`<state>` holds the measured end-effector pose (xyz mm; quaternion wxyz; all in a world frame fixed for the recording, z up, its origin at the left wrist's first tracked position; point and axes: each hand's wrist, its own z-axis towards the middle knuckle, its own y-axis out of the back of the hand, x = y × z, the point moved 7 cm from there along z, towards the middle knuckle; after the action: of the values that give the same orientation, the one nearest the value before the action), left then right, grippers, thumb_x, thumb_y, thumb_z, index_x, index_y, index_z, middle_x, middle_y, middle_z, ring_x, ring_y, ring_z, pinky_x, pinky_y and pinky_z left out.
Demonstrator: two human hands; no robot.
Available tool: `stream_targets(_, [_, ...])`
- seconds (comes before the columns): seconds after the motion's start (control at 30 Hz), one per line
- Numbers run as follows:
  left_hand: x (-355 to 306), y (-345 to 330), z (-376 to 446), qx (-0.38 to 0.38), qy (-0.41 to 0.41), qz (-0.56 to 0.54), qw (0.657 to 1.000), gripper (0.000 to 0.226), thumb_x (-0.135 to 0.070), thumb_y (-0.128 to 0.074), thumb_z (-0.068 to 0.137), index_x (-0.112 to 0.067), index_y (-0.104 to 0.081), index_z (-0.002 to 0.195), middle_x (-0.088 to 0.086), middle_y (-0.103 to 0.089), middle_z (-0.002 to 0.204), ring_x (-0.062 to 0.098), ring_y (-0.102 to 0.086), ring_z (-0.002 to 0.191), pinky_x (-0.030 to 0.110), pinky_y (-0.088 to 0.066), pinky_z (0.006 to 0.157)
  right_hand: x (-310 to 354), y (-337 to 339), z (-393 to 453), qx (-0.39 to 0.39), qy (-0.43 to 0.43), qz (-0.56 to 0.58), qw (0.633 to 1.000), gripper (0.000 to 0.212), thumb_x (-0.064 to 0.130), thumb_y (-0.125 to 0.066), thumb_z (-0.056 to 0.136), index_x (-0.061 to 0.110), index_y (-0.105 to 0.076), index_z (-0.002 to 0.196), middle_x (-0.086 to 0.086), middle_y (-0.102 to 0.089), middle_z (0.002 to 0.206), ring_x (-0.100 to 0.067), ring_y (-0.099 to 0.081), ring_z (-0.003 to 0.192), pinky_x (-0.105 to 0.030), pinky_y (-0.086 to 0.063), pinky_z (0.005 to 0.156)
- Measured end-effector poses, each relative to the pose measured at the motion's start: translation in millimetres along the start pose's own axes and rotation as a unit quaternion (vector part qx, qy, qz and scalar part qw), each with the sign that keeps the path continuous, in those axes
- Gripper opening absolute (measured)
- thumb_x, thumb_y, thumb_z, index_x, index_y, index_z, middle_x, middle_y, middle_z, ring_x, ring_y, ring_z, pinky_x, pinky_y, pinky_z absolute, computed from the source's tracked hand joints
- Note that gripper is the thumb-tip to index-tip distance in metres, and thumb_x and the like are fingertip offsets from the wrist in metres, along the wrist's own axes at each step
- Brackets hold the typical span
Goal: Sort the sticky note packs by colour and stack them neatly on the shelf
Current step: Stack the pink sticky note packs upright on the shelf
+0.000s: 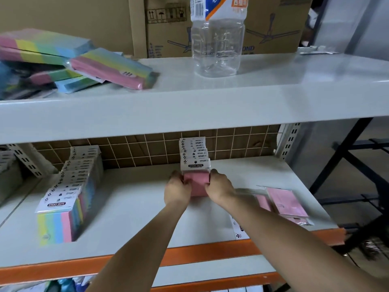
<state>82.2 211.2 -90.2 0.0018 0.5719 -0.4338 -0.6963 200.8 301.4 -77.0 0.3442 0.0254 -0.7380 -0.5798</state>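
Observation:
A row of pink sticky note packs (195,165) stands upright in the middle of the lower shelf (134,211), white header cards up. My left hand (177,189) grips its left side and my right hand (221,187) grips its right side, fingers curled round the front pack. A row of rainbow-coloured packs (69,192) stands at the left of the same shelf. Loose pink packs (286,204) lie flat at the right, partly behind my right forearm. Several multicoloured packs (63,62) lie in a loose heap on the upper shelf (210,98) at the left.
A clear plastic bottle (217,36) stands on the upper shelf, with cardboard boxes (271,26) behind it. A wire grid (147,148) backs the lower shelf. An orange beam (210,252) edges its front. A dark metal frame (347,157) stands to the right.

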Motion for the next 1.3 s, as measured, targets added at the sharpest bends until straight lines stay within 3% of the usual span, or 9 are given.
stream_targets(0.13, [0.7, -2.2, 4.7, 0.002, 0.002, 0.018, 1.000, 0.017, -0.018, -0.055, 0.090, -0.005, -0.051, 0.100, 0.018, -0.064, 0.101, 0.036, -0.061, 0.092, 0.034, -0.044, 0.070, 0.4, -4.0, 3.4, 0.001, -0.008, -0.003, 1.000, 0.026, 0.019, -0.048, 0.095, 0.004, -0.048, 0.116, -0.019, -0.062, 0.114, -0.037, -0.061, 0.104, -0.036, -0.047, 0.079])
stream_targets(0.33, [3.1, -4.9, 11.7, 0.025, 0.005, 0.020, 0.999, 0.032, -0.019, -0.059, 0.085, -0.003, -0.044, 0.108, 0.018, -0.062, 0.103, 0.037, -0.063, 0.092, 0.042, -0.053, 0.075, -0.3, -1.2, 9.3, -0.001, -0.007, -0.016, 1.000, 0.029, 0.023, -0.050, 0.094, 0.005, -0.047, 0.117, -0.018, -0.062, 0.113, -0.037, -0.061, 0.104, -0.036, -0.048, 0.079])
stream_targets(0.5, [8.0, -7.5, 13.4, 0.044, 0.008, 0.045, 0.998, 0.023, -0.027, -0.055, 0.088, -0.012, -0.054, 0.105, 0.011, -0.068, 0.101, 0.032, -0.063, 0.094, 0.035, -0.051, 0.074, -0.1, -3.3, 10.0, 0.006, -0.005, -0.012, 1.000, 0.029, 0.020, -0.050, 0.094, 0.005, -0.048, 0.119, -0.018, -0.061, 0.115, -0.036, -0.060, 0.106, -0.034, -0.048, 0.079])
stream_targets(0.67, [9.6, -9.5, 13.3, 0.046, 0.026, 0.062, 0.997, 0.029, -0.030, -0.055, 0.086, -0.013, -0.048, 0.108, 0.011, -0.068, 0.102, 0.032, -0.063, 0.095, 0.038, -0.053, 0.077, -0.7, -2.3, 8.7, 0.008, -0.009, -0.014, 1.000, 0.030, 0.022, -0.049, 0.095, 0.005, -0.048, 0.119, -0.018, -0.061, 0.116, -0.036, -0.060, 0.106, -0.033, -0.047, 0.079])
stream_targets(0.87, [-4.7, 7.4, -5.5, -0.051, 0.015, 0.102, 0.993, 0.061, -0.034, -0.065, 0.083, -0.001, -0.039, 0.127, 0.017, -0.048, 0.123, 0.037, -0.054, 0.109, 0.043, -0.046, 0.082, -6.5, 18.6, 2.1, 0.004, -0.009, -0.024, 1.000, 0.036, 0.022, -0.054, 0.093, 0.007, -0.049, 0.125, -0.016, -0.059, 0.121, -0.034, -0.059, 0.110, -0.032, -0.048, 0.082])
stream_targets(1.0, [-42.3, 7.7, -23.0, -0.091, -0.058, 0.139, 0.984, 0.055, -0.028, -0.065, 0.080, 0.001, -0.048, 0.123, 0.019, -0.050, 0.118, 0.036, -0.053, 0.106, 0.040, -0.045, 0.084, -21.5, 45.8, -4.8, -0.013, -0.010, -0.057, 0.998, 0.030, 0.023, -0.052, 0.091, 0.014, -0.056, 0.119, -0.008, -0.060, 0.120, -0.028, -0.059, 0.107, -0.027, -0.046, 0.081])
stream_targets(1.17, [-91.3, -36.0, -50.6, 0.035, -0.125, 0.103, 0.986, 0.032, -0.034, -0.061, 0.085, -0.012, -0.060, 0.107, 0.007, -0.060, 0.113, 0.026, -0.058, 0.105, 0.030, -0.044, 0.088, -53.1, 82.0, -17.7, -0.032, -0.031, -0.094, 0.995, 0.026, 0.027, -0.052, 0.091, 0.018, -0.061, 0.114, -0.005, -0.063, 0.116, -0.024, -0.059, 0.105, -0.025, -0.045, 0.077])
stream_targets(1.3, [-111.2, -83.1, -78.3, 0.166, -0.116, 0.099, 0.974, 0.034, -0.041, -0.060, 0.085, -0.011, -0.067, 0.099, 0.011, -0.065, 0.108, 0.029, -0.061, 0.101, 0.032, -0.048, 0.083, -92.3, 107.6, -35.1, -0.037, -0.072, -0.100, 0.992, 0.022, 0.026, -0.056, 0.089, 0.018, -0.063, 0.109, -0.005, -0.064, 0.109, -0.025, -0.060, 0.101, -0.026, -0.045, 0.073])
